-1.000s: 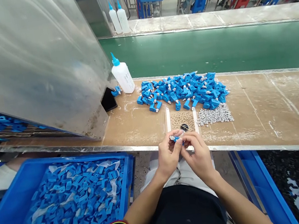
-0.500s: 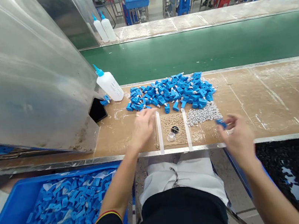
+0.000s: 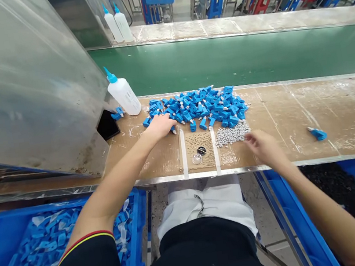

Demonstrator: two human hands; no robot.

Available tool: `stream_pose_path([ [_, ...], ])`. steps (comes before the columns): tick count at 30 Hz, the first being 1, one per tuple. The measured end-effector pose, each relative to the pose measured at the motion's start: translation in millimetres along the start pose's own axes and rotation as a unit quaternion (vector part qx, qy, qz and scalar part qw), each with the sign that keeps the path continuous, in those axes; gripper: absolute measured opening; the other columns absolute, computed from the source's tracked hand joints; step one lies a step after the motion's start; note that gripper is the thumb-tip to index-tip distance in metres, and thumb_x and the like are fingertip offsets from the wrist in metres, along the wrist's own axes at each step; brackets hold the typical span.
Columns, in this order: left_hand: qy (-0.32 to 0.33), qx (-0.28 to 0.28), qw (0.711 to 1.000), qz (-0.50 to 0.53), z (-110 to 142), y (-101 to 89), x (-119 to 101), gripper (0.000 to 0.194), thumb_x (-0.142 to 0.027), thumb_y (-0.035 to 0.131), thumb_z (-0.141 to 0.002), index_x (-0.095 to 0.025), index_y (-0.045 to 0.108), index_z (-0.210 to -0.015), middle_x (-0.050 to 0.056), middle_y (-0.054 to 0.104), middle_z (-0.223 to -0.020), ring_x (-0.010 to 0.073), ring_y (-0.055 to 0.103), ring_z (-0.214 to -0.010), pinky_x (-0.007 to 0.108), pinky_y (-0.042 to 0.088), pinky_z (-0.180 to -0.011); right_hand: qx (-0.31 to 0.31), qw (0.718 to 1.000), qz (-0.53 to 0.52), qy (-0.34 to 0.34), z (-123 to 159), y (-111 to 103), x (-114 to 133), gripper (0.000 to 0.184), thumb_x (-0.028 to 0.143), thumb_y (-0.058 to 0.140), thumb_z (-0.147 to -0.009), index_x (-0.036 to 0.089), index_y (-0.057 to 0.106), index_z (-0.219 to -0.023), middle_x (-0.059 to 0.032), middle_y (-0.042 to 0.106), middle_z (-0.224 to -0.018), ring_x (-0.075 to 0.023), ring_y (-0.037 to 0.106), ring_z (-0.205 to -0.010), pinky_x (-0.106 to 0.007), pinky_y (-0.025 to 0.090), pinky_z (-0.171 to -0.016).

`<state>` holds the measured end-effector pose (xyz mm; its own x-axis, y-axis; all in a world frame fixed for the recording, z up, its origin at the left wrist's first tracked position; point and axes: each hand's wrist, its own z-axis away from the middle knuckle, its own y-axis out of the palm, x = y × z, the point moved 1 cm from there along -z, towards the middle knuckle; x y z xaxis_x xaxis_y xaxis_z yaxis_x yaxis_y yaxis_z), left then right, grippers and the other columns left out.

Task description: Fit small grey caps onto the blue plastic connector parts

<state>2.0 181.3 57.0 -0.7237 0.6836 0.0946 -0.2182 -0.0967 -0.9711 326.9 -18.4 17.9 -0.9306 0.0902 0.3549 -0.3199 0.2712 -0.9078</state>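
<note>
My left hand (image 3: 159, 126) rests at the front edge of a heap of blue plastic connector parts (image 3: 197, 110), its fingers on or beside the nearest pieces. No part is clearly held in it. My right hand (image 3: 264, 146) hangs open just right of a small pile of grey pellet-like parts (image 3: 232, 134), touching nothing I can make out. A lone blue part (image 3: 317, 133) lies far to the right on the brown work surface (image 3: 278, 113). Between my hands, a perforated mat (image 3: 198, 150) holds a small clear dish (image 3: 196, 159) and a black round piece (image 3: 201, 150).
A white glue bottle with a blue nozzle (image 3: 123, 97) stands by a steel panel (image 3: 23, 85). Blue crates sit below the bench: one of blue parts (image 3: 137, 219), one of black parts (image 3: 297, 221). A green conveyor belt (image 3: 220, 60) runs behind.
My hands were together on a blue part, then moved apart. That part now lies far right on the bench. My left hand has reached forward to the blue heap.
</note>
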Motion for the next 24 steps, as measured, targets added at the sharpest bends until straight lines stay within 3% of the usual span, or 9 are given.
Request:
stream_pose_path([
  [2,0.012,-0.006,1.000,-0.008,-4.8,-3.6,4.6,0.030,-0.013,0.053,-0.092,-0.023,0.077,-0.107,0.012,0.064,-0.106,0.0281,0.064,-0.107,0.036,0.046,-0.090,0.037,0.997,-0.049,-0.046,4.0,26.7,27.2,0.012,0.034,0.055,-0.088,0.022,0.059,-0.091,-0.0066,0.065,-0.084,-0.0214,0.061,-0.074,-0.034,0.049,-0.071],
  [4,0.014,-0.044,0.999,0.001,0.2,-6.2,8.6,0.021,-0.013,0.060,-0.088,-0.019,0.078,-0.097,0.014,0.065,-0.106,0.0304,0.063,-0.108,0.037,0.047,-0.090,0.030,0.996,-0.071,-0.052,6.1,44.0,44.0,0.015,0.035,0.056,-0.089,0.021,0.059,-0.091,-0.0081,0.065,-0.086,-0.0220,0.060,-0.074,-0.034,0.049,-0.069],
  [7,-0.001,-0.177,0.979,0.105,30.2,-5.5,5.9,0.014,-0.016,0.062,-0.088,-0.017,0.074,-0.096,0.013,0.066,-0.109,0.0294,0.062,-0.107,0.040,0.048,-0.094,0.000,0.997,-0.070,-0.040,5.9,55.3,53.6,0.014,0.034,0.054,-0.090,0.021,0.058,-0.090,-0.0098,0.065,-0.089,-0.0231,0.061,-0.077,-0.035,0.049,-0.070],
  [9,-0.008,-0.278,0.935,0.222,59.9,1.3,-6.4,0.015,-0.021,0.059,-0.093,-0.019,0.071,-0.102,0.010,0.067,-0.108,0.0253,0.063,-0.103,0.039,0.049,-0.094,-0.005,0.998,-0.057,-0.037,5.4,57.6,55.2,0.011,0.029,0.053,-0.091,0.021,0.059,-0.089,-0.0105,0.066,-0.090,-0.0240,0.062,-0.079,-0.035,0.049,-0.072],
  [12,-0.006,-0.343,0.853,0.393,99.4,22.3,-40.5,0.014,-0.029,0.061,-0.094,-0.019,0.069,-0.099,0.005,0.070,-0.095,0.0190,0.064,-0.086,0.031,0.052,-0.082,0.007,0.999,-0.030,-0.024,6.8,56.0,55.3,0.010,0.022,0.052,-0.090,0.020,0.061,-0.090,-0.0118,0.068,-0.091,-0.0254,0.063,-0.082,-0.036,0.048,-0.073],
  [16,-0.046,-0.353,0.735,0.577,120.4,57.9,-87.7,0.018,-0.034,0.065,-0.091,-0.018,0.069,-0.094,0.004,0.069,-0.084,0.0157,0.064,-0.075,0.027,0.052,-0.072,0.032,0.998,-0.049,0.024,8.7,43.1,48.6,0.009,0.023,0.054,-0.087,0.021,0.063,-0.084,-0.0099,0.071,-0.087,-0.0244,0.065,-0.079,-0.035,0.048,-0.073],
  [19,-0.083,-0.323,0.651,0.682,118.6,79.2,-104.5,0.024,-0.040,0.068,-0.088,-0.016,0.069,-0.090,0.003,0.068,-0.078,0.0149,0.064,-0.071,0.025,0.052,-0.067,0.061,0.989,-0.109,0.081,5.4,30.0,39.3,0.009,0.027,0.058,-0.083,0.022,0.062,-0.076,-0.0061,0.071,-0.078,-0.0216,0.064,-0.072,-0.035,0.049,-0.072],
  [21,-0.105,-0.311,0.613,0.719,116.7,87.9,-105.4,0.028,-0.044,0.071,-0.084,-0.016,0.068,-0.089,0.003,0.068,-0.076,0.0145,0.064,-0.069,0.024,0.053,-0.066,0.088,0.979,-0.147,0.113,1.9,22.8,34.0,0.011,0.030,0.058,-0.080,0.022,0.062,-0.074,-0.0043,0.070,-0.072,-0.0200,0.063,-0.067,-0.033,0.049,-0.069],
  [24,-0.120,-0.302,0.595,0.735,117.0,93.5,-99.1,0.032,-0.047,0.075,-0.081,-0.016,0.068,-0.089,0.003,0.069,-0.078,0.0150,0.065,-0.072,0.025,0.056,-0.068,0.124,0.969,-0.175,0.126,-2.8,15.1,29.5,0.016,0.035,0.056,-0.080,0.022,0.061,-0.071,-0.0029,0.068,-0.066,-0.0189,0.062,-0.063,-0.031,0.048,-0.064],
])
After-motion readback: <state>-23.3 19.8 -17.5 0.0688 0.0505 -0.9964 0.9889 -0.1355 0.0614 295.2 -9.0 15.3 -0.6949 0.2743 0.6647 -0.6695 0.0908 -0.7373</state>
